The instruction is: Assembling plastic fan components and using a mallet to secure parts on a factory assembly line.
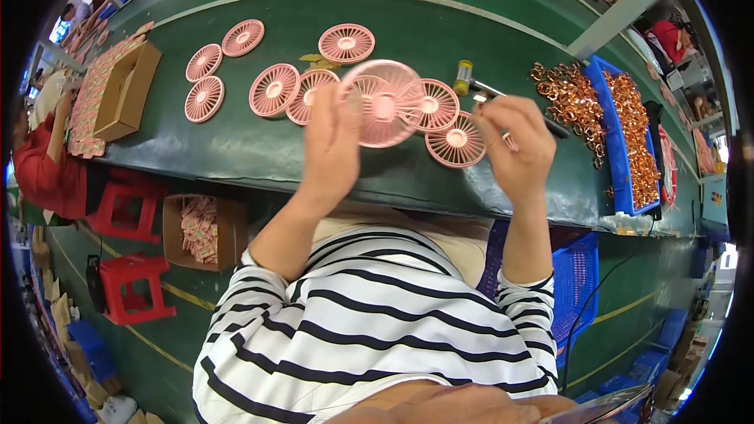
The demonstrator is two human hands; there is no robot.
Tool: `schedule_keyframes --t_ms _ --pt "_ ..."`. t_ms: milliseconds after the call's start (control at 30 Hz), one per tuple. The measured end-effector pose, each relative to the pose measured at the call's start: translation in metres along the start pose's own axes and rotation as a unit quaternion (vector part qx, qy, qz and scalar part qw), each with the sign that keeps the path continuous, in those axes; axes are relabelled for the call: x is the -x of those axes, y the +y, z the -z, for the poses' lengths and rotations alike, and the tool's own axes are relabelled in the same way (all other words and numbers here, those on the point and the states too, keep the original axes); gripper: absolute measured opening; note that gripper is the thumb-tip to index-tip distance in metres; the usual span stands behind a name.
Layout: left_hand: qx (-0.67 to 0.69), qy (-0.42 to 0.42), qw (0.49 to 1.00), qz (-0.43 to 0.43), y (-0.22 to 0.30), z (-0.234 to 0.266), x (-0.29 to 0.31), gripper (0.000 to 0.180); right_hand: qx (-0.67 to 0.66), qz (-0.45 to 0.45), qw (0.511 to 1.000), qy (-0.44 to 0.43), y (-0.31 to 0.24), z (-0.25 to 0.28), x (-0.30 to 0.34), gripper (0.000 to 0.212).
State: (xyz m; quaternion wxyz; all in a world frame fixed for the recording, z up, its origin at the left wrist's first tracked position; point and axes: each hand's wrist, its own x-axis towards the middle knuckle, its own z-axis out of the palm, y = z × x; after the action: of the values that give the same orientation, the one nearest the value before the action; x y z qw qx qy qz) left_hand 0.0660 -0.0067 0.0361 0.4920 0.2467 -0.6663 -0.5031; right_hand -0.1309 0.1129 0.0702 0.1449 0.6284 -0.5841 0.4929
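My left hand (333, 145) holds the left edge of a pink round fan grille (382, 107), which is lifted above the table and smeared by motion. My right hand (520, 149) is closed in a pinch, thumb against fingers, right of that grille. Something small and pale shows at its fingertips, too small to name. Behind this hand passes a thin tool with a metal shaft and a dark handle (558, 128). Flat on the table, more pink grilles (455, 148) lie close by, partly overlapped by the raised one.
Several other grilles (204, 99) are spread leftward on the green table (236, 145). A small yellow-capped container (463, 77) stands beyond my right hand. Copper-coloured rings (577, 102) lie piled beside a blue tray (613, 137) of them. A cardboard box (129, 94) stands far left; red stools (133, 286) are below.
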Motion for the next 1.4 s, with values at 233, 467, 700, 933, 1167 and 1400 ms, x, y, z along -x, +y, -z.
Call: schedule_keyframes --t_ms 233,467,700,933,1167,1400 --pt "0.103 -0.094 0.99 0.032 0.009 -0.033 0.009 0.028 0.022 0.091 0.996 -0.001 -0.03 -0.029 0.008 0.017" --pt "-0.016 -0.109 0.994 0.014 0.004 -0.034 0.021 0.024 0.055 0.027 0.991 -0.117 -0.029 -0.031 0.016 0.016" --pt "0.138 -0.154 0.977 0.059 -0.003 -0.032 0.014 0.035 0.184 -0.029 0.982 0.01 -0.041 -0.029 0.021 0.029" --pt "0.275 -0.274 0.889 0.243 0.021 -0.017 0.017 0.047 0.04 0.064 0.984 -0.16 -0.036 0.003 0.014 0.028" --pt "-0.087 -0.169 0.981 -0.042 0.012 0.0 -0.012 0.037 -0.118 -0.153 0.971 -0.143 0.034 0.0 0.003 0.031" --pt "-0.463 0.031 0.884 -0.059 -0.014 0.041 -0.098 0.027 0.509 -0.242 0.802 -0.199 0.188 0.038 0.001 0.03"
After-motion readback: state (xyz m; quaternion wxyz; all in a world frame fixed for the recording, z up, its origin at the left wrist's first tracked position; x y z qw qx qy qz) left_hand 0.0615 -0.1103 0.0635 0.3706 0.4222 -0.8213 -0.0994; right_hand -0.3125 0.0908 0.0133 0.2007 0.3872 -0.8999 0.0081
